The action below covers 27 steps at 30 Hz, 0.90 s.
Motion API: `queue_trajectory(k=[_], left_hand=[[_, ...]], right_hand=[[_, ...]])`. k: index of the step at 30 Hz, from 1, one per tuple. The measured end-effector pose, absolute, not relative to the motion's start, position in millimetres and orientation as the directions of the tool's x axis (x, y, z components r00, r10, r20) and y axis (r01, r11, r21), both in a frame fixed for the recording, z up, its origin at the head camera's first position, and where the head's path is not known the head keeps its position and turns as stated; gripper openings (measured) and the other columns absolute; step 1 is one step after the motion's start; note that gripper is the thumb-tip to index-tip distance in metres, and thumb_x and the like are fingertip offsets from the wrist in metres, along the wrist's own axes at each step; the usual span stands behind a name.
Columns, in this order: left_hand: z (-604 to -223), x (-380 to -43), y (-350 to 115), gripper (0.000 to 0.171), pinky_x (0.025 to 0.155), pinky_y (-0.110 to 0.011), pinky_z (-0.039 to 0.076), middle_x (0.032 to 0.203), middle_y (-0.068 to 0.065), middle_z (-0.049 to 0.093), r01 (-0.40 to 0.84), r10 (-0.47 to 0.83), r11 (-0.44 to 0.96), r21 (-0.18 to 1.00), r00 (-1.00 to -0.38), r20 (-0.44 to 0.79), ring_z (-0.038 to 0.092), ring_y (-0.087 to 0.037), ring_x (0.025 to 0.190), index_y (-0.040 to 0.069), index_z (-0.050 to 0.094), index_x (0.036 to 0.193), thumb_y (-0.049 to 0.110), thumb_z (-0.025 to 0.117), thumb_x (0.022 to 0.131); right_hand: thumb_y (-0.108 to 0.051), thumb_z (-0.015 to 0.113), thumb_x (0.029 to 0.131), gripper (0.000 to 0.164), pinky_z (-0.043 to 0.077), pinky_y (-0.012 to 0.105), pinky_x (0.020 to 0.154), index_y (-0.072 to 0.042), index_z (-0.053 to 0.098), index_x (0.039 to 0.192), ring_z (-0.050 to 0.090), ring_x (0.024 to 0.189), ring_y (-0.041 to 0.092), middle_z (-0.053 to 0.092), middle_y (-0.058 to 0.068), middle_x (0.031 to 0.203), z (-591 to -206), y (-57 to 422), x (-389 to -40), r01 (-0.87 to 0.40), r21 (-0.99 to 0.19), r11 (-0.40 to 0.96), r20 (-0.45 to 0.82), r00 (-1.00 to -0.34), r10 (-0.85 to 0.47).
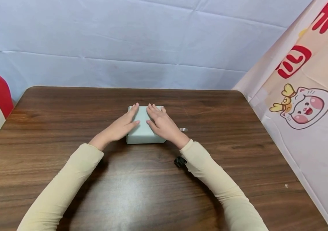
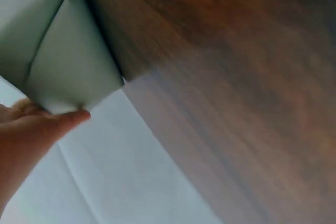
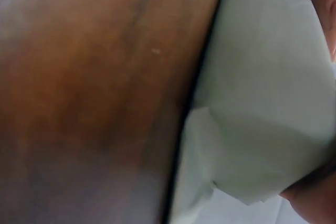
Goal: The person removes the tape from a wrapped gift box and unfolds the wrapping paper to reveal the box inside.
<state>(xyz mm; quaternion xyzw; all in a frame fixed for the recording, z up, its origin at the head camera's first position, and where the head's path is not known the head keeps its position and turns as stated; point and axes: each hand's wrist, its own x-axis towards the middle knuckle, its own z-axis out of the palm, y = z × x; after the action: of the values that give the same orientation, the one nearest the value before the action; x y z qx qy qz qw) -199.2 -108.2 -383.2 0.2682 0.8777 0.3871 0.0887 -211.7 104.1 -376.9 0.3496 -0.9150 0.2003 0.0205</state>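
A pale green box wrapped in paper (image 1: 146, 138) lies on the brown table, with folded paper showing on its sides in both wrist views. My left hand (image 1: 123, 125) rests along its left top edge, fingers straight and thumb pointing inward across the top. My right hand (image 1: 164, 123) lies over the right part of the top, fingers extended and slightly spread. In the left wrist view, the left hand (image 2: 31, 132) is at the edge of the folded end of the box (image 2: 73, 51). The right wrist view shows a creased paper flap (image 3: 197, 150) low on its side.
A small shiny silver piece (image 1: 183, 129) sits on the table (image 1: 227, 128) just right of the right hand. A black device (image 1: 180, 162) shows beside the right cuff. White cloth (image 1: 140, 41) hangs behind the table, and a printed cartoon sheet (image 1: 308, 107) stands on the right.
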Motion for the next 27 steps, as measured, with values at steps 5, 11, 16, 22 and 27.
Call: queue_trajectory(k=[5, 11, 16, 22, 27], left_hand=[[-381, -204, -123, 0.051, 0.107, -0.050, 0.027, 0.153, -0.010, 0.026, 0.354, 0.413, 0.508, 0.785, -0.900, 0.138, 0.026, -0.030, 0.138, 0.006, 0.031, 0.148, 0.015, 0.046, 0.100], [-379, -196, -122, 0.016, 0.076, -0.043, 0.046, 0.110, -0.013, 0.056, 0.368, 0.274, 0.695, 0.618, -0.930, 0.246, 0.055, -0.028, 0.093, 0.003, 0.061, 0.106, 0.013, 0.057, 0.094], [-375, -189, -109, 0.017, 0.050, -0.032, 0.038, 0.076, -0.006, 0.049, 0.393, 0.317, 0.803, 0.448, -0.918, 0.238, 0.045, -0.019, 0.059, 0.008, 0.054, 0.084, 0.021, 0.060, 0.093], [-371, -192, -100, 0.026, 0.046, -0.029, 0.030, 0.067, -0.005, 0.042, 0.301, 0.297, 0.822, 0.483, -0.951, 0.086, 0.038, -0.017, 0.052, 0.010, 0.046, 0.077, 0.026, 0.058, 0.093], [-372, -195, -98, 0.026, 0.044, -0.029, 0.029, 0.065, -0.005, 0.041, 0.266, 0.280, 0.829, 0.491, -0.959, 0.047, 0.036, -0.017, 0.050, 0.009, 0.045, 0.076, 0.026, 0.053, 0.094]], right_hand=[[-0.025, 0.041, 0.102, 0.052, 0.005, 0.044, 0.114, 0.004, 0.031, 0.144, 0.018, 0.141, 0.029, 0.023, 0.020, 0.151, -380, 102, -211, -0.648, -0.301, 0.700, 0.136, -0.755, -0.641], [-0.023, 0.042, 0.102, 0.050, 0.006, 0.044, 0.114, 0.003, 0.032, 0.144, 0.017, 0.142, 0.028, 0.023, 0.019, 0.152, -380, 102, -211, -0.646, -0.284, 0.709, 0.133, -0.758, -0.638], [-0.023, 0.043, 0.102, 0.050, 0.006, 0.043, 0.114, 0.002, 0.033, 0.144, 0.017, 0.142, 0.026, 0.023, 0.017, 0.152, -380, 102, -211, -0.640, -0.286, 0.713, 0.137, -0.764, -0.630], [-0.024, 0.043, 0.102, 0.050, 0.008, 0.044, 0.114, 0.002, 0.034, 0.143, 0.019, 0.142, 0.027, 0.025, 0.017, 0.151, -382, 103, -210, -0.637, -0.288, 0.715, 0.143, -0.767, -0.626], [-0.024, 0.042, 0.102, 0.050, 0.007, 0.044, 0.114, 0.001, 0.034, 0.144, 0.018, 0.142, 0.027, 0.025, 0.016, 0.152, -382, 103, -209, -0.634, -0.294, 0.715, 0.142, -0.769, -0.623]])
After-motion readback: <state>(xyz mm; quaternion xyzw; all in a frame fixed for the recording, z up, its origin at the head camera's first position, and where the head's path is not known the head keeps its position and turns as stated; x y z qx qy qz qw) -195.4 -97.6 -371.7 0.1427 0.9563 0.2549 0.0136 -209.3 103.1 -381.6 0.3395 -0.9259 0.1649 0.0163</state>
